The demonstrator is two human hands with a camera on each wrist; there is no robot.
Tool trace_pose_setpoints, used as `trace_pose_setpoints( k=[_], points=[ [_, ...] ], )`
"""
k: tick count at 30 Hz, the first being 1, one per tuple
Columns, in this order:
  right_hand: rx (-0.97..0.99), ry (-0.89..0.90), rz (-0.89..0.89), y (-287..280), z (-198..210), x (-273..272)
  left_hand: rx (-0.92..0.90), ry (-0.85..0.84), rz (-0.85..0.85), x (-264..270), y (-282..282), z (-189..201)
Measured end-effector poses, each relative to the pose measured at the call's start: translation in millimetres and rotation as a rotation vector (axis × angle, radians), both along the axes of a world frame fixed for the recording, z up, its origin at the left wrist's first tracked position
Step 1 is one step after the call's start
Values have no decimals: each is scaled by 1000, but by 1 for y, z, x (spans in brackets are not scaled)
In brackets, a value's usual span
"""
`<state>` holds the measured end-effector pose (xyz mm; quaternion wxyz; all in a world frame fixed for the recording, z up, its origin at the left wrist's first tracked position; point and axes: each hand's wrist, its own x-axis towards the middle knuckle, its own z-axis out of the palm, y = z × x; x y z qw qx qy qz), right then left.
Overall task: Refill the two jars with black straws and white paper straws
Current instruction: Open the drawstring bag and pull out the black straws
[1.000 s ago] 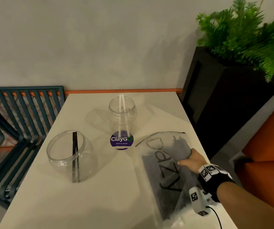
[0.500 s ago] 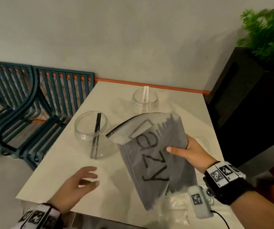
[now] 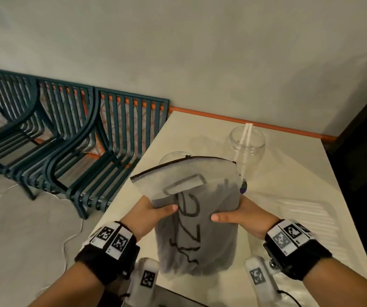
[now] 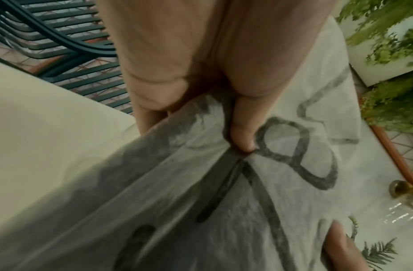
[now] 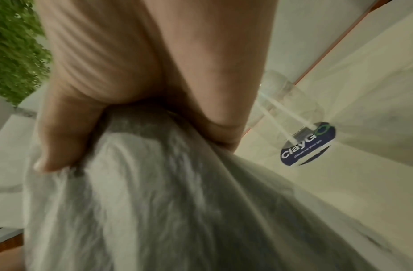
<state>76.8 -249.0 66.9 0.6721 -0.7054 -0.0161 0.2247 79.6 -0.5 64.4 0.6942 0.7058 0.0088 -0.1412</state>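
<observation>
- Frosted, translucent plastic zip pouch [image 3: 194, 220] with dark hand-lettering and a black zipper band along its top edge hangs between our palms above the near edge of the cream matte tabletop [image 3: 289, 173]; we judge the grey mass inside to be the black straws.
- Our left hand [image 3: 150, 214] clasps the pouch's 9 o'clock side, thumb across the front; our right hand [image 3: 248, 217] clasps the 3 o'clock side likewise.
- Risk: the film looks thin, slick and crinkly, so a loose clasp could let the pouch slide down.
- Risk: the zipper seems closed; yanking it open could spill straws off the table edge.
- At 12 o'clock, behind the pouch, only the rim of a wide clear plastic jar [image 3: 173, 155] shows; swinging the pouch forward could knock it.
- At 1 o'clock a narrower clear round jar [image 3: 246, 147] holds two white paper straws [image 3: 244, 135], light enough to tip.
</observation>
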Motion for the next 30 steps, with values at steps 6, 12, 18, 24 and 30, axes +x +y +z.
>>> trace_pose_setpoints(
  k=[6,12,18,24,30],
  points=[
    [-28,-174,-283,32,-6,12,-38,-35,3,31,46,8],
    [-77,-129,-198,52,-17,21,69,-91,-87,53,73,5],
    [-105,-236,-215,79,-29,25,23,-93,-291,56,67,11],
    [-43,-331,-329,87,-19,19,-81,-141,-143,67,81,17],
    [-56,-286,-459,76,-16,19,-203,-140,-120,69,90,21]
  ],
)
